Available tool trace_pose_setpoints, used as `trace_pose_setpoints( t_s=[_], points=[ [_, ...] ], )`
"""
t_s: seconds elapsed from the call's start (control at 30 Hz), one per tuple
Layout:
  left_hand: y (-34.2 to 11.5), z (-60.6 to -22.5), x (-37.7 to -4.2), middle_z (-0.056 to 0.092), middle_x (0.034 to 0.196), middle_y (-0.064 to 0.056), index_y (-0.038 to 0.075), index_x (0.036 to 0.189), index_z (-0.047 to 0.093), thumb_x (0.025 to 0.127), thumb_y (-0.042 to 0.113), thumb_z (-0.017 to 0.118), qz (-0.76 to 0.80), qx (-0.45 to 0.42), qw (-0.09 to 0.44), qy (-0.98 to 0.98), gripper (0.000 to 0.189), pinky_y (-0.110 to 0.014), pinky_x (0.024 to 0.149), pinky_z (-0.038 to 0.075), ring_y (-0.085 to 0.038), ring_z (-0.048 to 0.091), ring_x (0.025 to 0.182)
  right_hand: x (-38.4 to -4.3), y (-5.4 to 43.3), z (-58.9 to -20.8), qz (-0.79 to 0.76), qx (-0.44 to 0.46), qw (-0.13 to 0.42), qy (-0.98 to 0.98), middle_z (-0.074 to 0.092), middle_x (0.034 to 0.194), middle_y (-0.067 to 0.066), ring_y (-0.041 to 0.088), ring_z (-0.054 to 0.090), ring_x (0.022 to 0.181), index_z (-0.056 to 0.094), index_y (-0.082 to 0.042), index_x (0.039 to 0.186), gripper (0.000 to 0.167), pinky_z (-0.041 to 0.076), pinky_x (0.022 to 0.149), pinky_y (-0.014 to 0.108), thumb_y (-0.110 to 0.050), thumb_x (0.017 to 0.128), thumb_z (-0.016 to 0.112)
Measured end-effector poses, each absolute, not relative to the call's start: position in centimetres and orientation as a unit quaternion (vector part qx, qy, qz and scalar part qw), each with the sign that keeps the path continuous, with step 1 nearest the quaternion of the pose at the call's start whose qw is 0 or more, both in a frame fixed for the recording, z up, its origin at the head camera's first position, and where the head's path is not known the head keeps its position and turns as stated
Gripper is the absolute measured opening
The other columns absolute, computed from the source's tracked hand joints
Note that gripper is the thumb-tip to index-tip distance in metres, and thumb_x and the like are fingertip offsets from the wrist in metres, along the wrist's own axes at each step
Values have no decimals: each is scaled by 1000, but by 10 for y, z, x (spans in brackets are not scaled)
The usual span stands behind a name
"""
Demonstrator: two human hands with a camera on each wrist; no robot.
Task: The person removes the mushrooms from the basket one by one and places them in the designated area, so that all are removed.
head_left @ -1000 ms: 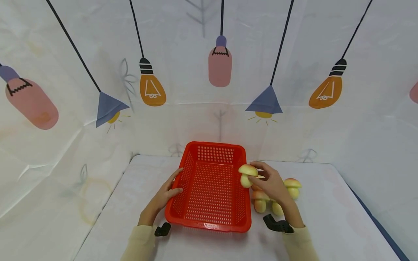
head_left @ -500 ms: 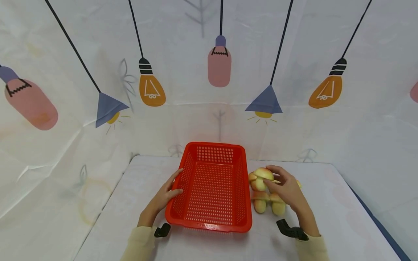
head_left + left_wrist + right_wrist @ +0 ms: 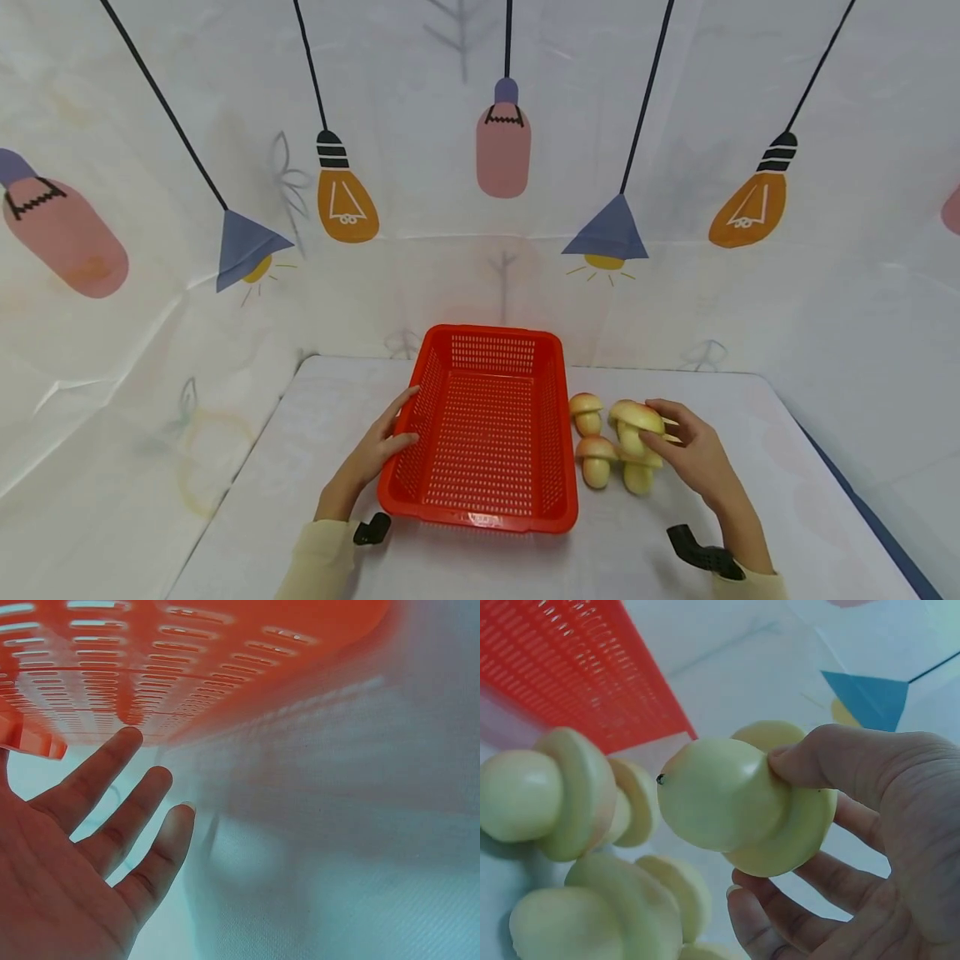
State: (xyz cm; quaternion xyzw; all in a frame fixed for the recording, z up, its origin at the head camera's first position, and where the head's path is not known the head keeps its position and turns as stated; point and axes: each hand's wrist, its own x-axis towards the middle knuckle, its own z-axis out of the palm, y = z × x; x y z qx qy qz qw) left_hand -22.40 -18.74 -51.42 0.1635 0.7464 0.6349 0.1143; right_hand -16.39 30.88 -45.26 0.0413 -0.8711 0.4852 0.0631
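In the head view, my left hand point(image 3: 378, 450) touches the left rim of a red perforated basket point(image 3: 495, 525) with thumb and index finger laid over it. Three straight, spread fingers point(image 3: 112, 817) show below the basket wall in the left wrist view. On the right, my right hand point(image 3: 693, 454) pinches a yellow toy mushroom point(image 3: 724, 795) by its stem, the thumb on one side and fingers beneath its cap. It is above other toy mushrooms, including one point(image 3: 596, 462) by the basket's right side. Another lies behind the held one, partly hidden.
Another mushroom point(image 3: 587, 414) stands near the basket's right rim, and one point(image 3: 639, 477) lies in front of the right hand. A white cloth covers the table point(image 3: 787, 500). Behind it hangs a white sheet point(image 3: 450, 283) printed with lamps and bulbs.
From beside the basket's right rim, my right hand has moved right and down with the mushroom, over the other mushrooms. The left hand and basket have stayed in place.
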Motion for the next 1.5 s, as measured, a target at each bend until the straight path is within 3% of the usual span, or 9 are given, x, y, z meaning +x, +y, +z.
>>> trace_pose_setpoints(
  t_s=[0.3, 0.73, 1.0, 1.2, 1.5],
  points=[
    [-187, -514, -225, 47, 145, -35, 32, 165, 21, 100, 15, 57, 636, 162, 114, 746, 76, -41, 81, 62, -36, 67, 108, -156, 318, -459, 476, 27, 62, -877, 55, 143, 17, -14, 54, 103, 54, -6, 145, 55, 55, 79, 18, -26, 97, 73],
    [-185, -512, -225, 47, 144, -35, 32, 165, 20, 100, 15, 56, 646, 165, 119, 736, 76, -42, 82, 62, -41, 66, 110, -146, 331, -471, 494, 36, 97, -863, 57, 131, -20, -10, 60, 101, 58, -2, 140, 51, 56, 78, 17, -16, 95, 75],
    [-186, -512, -224, 47, 142, -38, 30, 165, 19, 101, 15, 56, 648, 177, 119, 731, 76, -42, 81, 63, -43, 66, 110, -139, 335, -474, 458, 4, 93, -884, 59, 140, 7, -18, 52, 103, 59, -6, 139, 51, 55, 78, 17, -24, 95, 77],
    [-186, -513, -224, 47, 143, -37, 30, 165, 20, 100, 16, 56, 646, 172, 119, 734, 76, -42, 81, 63, -43, 67, 109, -134, 340, -475, 453, 3, 98, -886, 59, 140, 9, -20, 51, 105, 61, -7, 139, 50, 53, 79, 13, -24, 95, 76],
    [-186, -514, -224, 47, 143, -37, 29, 165, 20, 100, 16, 56, 647, 168, 121, 734, 76, -43, 81, 63, -41, 67, 108, -129, 348, -481, 444, -23, 84, -892, 58, 142, 7, -21, 48, 103, 61, -10, 141, 52, 54, 77, 16, -29, 95, 76]
  ],
)
